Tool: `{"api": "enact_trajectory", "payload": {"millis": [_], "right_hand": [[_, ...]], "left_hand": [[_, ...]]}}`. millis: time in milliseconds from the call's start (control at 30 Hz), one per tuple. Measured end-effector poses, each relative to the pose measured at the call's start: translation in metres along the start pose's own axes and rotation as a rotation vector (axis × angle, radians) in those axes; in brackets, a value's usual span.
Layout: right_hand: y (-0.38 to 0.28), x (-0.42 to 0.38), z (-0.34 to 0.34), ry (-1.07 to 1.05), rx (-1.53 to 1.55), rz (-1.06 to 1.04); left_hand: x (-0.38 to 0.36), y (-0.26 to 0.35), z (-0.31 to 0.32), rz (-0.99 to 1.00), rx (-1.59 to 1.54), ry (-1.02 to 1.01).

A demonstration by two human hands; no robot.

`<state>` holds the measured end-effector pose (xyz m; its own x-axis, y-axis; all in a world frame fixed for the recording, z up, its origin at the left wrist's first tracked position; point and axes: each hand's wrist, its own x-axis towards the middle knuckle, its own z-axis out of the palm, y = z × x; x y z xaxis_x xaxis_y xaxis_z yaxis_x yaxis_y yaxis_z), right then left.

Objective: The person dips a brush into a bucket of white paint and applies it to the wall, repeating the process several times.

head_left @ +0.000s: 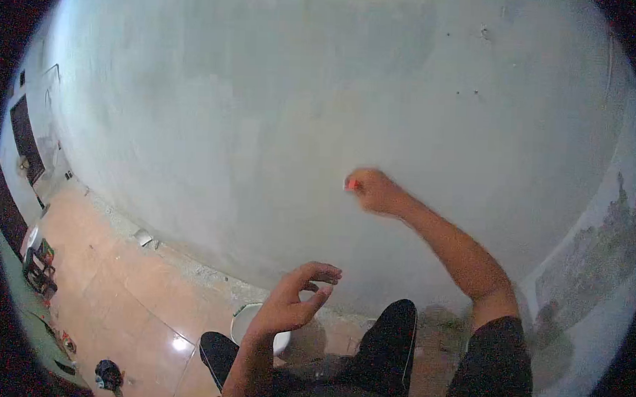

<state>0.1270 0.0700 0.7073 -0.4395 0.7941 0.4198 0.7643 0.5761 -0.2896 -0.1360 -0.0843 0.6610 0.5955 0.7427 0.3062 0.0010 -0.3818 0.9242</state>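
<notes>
My right hand (378,192) is closed in front of the pale wall (265,113), the arm stretched out from the right. A small red-orange thing (353,184) with a whitish edge pokes out at its thumb side; the fingers hide the rest, and I cannot tell its kind. Lower down, my left hand (295,299) hangs in the air with fingers curved and thumb apart, nothing between them. Behind and below that hand, partly covered by it, is a round white bucket (241,324) on the floor.
Orange-tan floor tiles (111,296) run along the wall's foot, where a small whitish piece (143,238) lies. A dark round-topped object (108,374) stands at lower left. My knees (390,341) are near the wall. Damp-looking patches mark the right-hand wall (589,257).
</notes>
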Motion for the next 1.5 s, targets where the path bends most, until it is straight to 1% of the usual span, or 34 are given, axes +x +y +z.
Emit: {"api": "enact_trajectory", "payload": {"millis": [67,100,167,233,267,333,367,433,500,567,633,667,733,767,833,867,900,933,967,1000,1067,1100,1167,1200,1233,1300,1333,1367,1433,1467,1500], "right_hand": [[-0.029,0.031,-0.063,0.062,-0.043,0.034],[-0.042,0.045,-0.088,0.125,-0.123,0.036],[-0.056,0.067,-0.123,0.402,-0.304,-0.215],[-0.084,0.072,-0.146,0.538,-0.408,-0.298],[-0.085,0.074,-0.146,0.534,-0.404,-0.293],[-0.087,0.077,-0.144,0.643,-0.62,-0.534],[-0.085,0.076,-0.135,0.642,-0.623,-0.534],[-0.071,0.063,-0.093,0.418,-0.873,-0.444],[-0.052,0.047,-0.045,0.351,-1.162,-0.557],[-0.039,0.025,0.001,0.293,-1.198,-0.579],[-0.028,0.005,0.041,0.046,-0.837,-0.497],[-0.029,-0.004,0.048,0.047,-0.834,-0.502],[-0.031,-0.011,0.049,-0.122,-0.436,-0.316],[-0.035,-0.011,0.048,-0.115,-0.433,-0.317],[-0.036,-0.002,0.036,-0.136,-0.186,-0.187],[-0.04,0.007,0.027,-0.012,-0.08,-0.191],[-0.039,0.018,0.01,-0.055,-0.088,-0.1],[-0.035,0.03,-0.01,0.056,-0.153,-0.217],[-0.044,0.04,-0.033,0.128,-0.184,-0.209],[-0.056,0.048,-0.056,0.203,-0.214,-0.203],[-0.073,0.054,-0.085,0.4,-0.375,-0.354],[-0.082,0.052,-0.093,0.401,-0.372,-0.348],[-0.089,0.048,-0.096,0.564,-0.669,-0.455],[-0.08,0.049,-0.086,0.593,-0.754,-0.492],[-0.07,0.046,-0.069,0.585,-0.756,-0.478],[-0.054,0.032,-0.029,0.49,-0.869,-0.488],[-0.053,0.019,-0.016,0.423,-1.039,-0.528],[-0.049,0.008,0.001,0.405,-1.04,-0.509],[-0.03,-0.017,0.046,0.294,-0.862,-0.43],[-0.025,-0.032,0.064,0.274,-0.857,-0.421],[-0.021,-0.044,0.079,0.258,-0.768,-0.396]], "left_hand": [[0.001,0.002,-0.001,-0.005,0.016,0.025],[0.002,0.003,-0.001,-0.006,0.022,0.021],[0.004,0.001,0.0,0.011,0.001,0.013],[0.002,0.0,0.004,0.018,-0.011,0.002],[0.004,-0.001,0.004,0.022,-0.027,-0.006],[0.004,-0.004,0.006,0.004,-0.032,-0.007],[0.005,-0.005,0.006,-0.008,-0.036,-0.004],[0.005,-0.007,0.006,-0.008,-0.036,-0.008],[0.004,-0.011,0.006,-0.01,-0.035,-0.009],[0.004,-0.013,0.003,-0.004,-0.013,-0.013],[0.004,-0.006,0.0,-0.018,-0.018,-0.01],[0.002,-0.004,0.0,-0.042,-0.027,-0.015],[0.005,-0.004,-0.004,-0.049,-0.035,-0.005],[0.003,-0.006,-0.005,-0.047,-0.041,-0.003],[0.002,-0.004,-0.008,-0.045,-0.026,0.0],[0.002,-0.003,-0.008,-0.039,-0.02,0.003],[0.002,-0.002,-0.007,-0.041,-0.023,0.003],[0.004,-0.002,-0.007,-0.049,-0.032,0.008],[0.004,-0.002,-0.007,-0.054,-0.038,0.011],[0.004,-0.008,-0.006,-0.008,-0.018,0.005],[0.005,-0.009,-0.004,-0.013,-0.018,0.003],[0.005,-0.009,-0.002,-0.023,-0.022,-0.004],[0.007,-0.014,0.0,-0.035,-0.016,-0.025],[0.008,-0.022,0.001,-0.004,0.001,-0.05],[0.007,-0.031,0.003,0.028,0.016,-0.078],[0.009,-0.057,0.006,0.025,0.013,-0.102],[0.006,-0.071,0.01,0.02,0.019,-0.111],[0.004,-0.084,0.011,0.011,0.005,-0.129],[0.005,-0.115,0.017,-0.049,0.016,-0.086],[0.005,-0.127,0.021,-0.039,-0.003,-0.059],[0.005,-0.134,0.023,-0.042,-0.015,-0.062]]}}
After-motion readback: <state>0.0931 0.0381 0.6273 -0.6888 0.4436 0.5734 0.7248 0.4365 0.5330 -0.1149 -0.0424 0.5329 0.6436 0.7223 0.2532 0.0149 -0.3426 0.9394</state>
